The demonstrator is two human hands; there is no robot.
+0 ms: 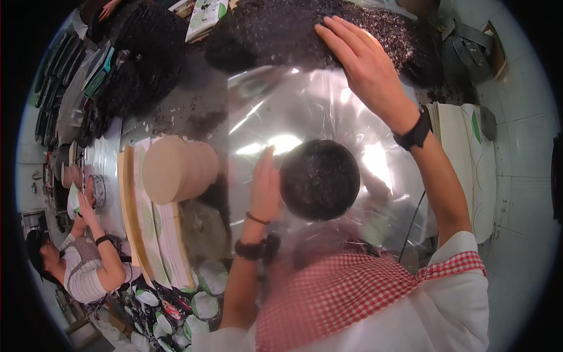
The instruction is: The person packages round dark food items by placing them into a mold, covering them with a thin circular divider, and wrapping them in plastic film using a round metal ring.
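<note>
A round black cake of pressed, seaweed-like material (320,180) lies before me within a sheet of clear plastic film (286,105). My left hand (265,187) stands flat along the cake's left edge, fingers straight; whether it touches the cake cannot be told. Farther off, my right hand (363,61) reaches past the film with its fingers stretched out. Its fingertips are over or against a large heap of loose dark material (281,31). Neither hand visibly grips anything. Glare on the film hides some of the surface below.
Left of the film stand stacked round beige discs (176,169), beside printed paper sheets (162,237). Wrapped round packs (204,303) lie at lower left. A co-worker (83,264) handles a label farther left. Another dark heap (140,57) and a thick paper stack (466,171) flank the work surface.
</note>
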